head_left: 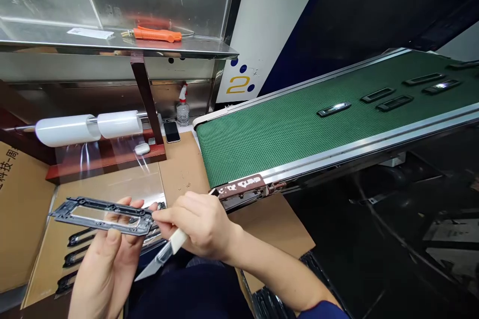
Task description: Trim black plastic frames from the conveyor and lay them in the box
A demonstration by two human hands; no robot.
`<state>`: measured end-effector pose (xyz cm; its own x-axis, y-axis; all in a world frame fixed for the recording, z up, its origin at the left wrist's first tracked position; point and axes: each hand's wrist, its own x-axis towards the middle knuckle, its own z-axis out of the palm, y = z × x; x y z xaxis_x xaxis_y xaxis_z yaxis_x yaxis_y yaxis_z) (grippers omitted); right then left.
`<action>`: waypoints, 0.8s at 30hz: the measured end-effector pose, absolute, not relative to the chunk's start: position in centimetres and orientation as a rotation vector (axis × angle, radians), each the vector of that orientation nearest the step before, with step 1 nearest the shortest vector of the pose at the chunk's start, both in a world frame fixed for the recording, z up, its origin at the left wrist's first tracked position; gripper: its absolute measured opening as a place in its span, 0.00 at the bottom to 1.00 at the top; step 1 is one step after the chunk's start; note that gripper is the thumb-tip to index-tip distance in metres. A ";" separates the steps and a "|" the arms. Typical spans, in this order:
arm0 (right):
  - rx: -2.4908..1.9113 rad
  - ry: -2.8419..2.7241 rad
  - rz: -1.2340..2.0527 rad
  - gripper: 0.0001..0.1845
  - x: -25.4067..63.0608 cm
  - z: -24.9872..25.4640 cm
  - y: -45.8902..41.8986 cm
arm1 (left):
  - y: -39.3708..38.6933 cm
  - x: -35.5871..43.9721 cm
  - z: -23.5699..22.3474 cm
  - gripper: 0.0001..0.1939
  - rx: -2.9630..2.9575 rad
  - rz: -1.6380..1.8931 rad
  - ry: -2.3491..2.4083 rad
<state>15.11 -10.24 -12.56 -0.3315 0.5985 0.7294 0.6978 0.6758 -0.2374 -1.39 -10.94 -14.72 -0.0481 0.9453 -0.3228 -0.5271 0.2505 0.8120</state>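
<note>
My left hand (pixel 108 264) is closed around a long dark plastic frame (pixel 108 213) with a clear window along its middle, held tilted above the work surface. Between the fingers and palm of my right hand (pixel 202 224) is a utility knife (pixel 168 249), its blade pointing down and left, away from the frame. My right thumb and forefinger are at the frame's right end; whether they pinch a bit of it is too small to tell. Several similar dark frames (pixel 77 256) lie on the cardboard below, partly hidden by my left hand.
A green conveyor belt (pixel 254 144) carries several dark frames (pixel 334 109) at the right. White film rolls (pixel 68 130) hang on a rod at the left. A phone (pixel 171 131) and spray bottle (pixel 183 109) stand behind; an orange tool (pixel 157 34) lies on the metal shelf (pixel 209 49).
</note>
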 end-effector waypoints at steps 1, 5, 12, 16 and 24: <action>-0.993 -2.014 -0.098 0.10 15.0 -12.8 -10.2 | -11.0 -1.3 -14.7 0.28 0.526 1.280 1.023; -1.068 -1.712 0.553 0.09 15.0 -13.6 -10.1 | -10.7 -1.5 -15.1 0.24 0.535 1.287 1.008; -1.523 -1.275 1.045 0.14 17.0 -18.7 -5.6 | -9.5 -3.6 -18.1 0.24 0.456 1.247 1.039; -1.976 -1.366 0.819 0.14 17.9 -24.5 -1.2 | -9.0 -5.7 -21.2 0.24 0.343 0.993 1.010; -1.805 -1.908 0.686 0.30 16.9 -27.3 -0.6 | -7.5 -9.6 -24.5 0.18 0.439 0.620 0.782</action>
<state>16.88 -0.62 -27.30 -0.0659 0.9974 -0.0298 0.7883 0.0337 -0.6144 -9.63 -7.51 -24.49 0.5491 0.6598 -0.5130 -0.3490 0.7388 0.5765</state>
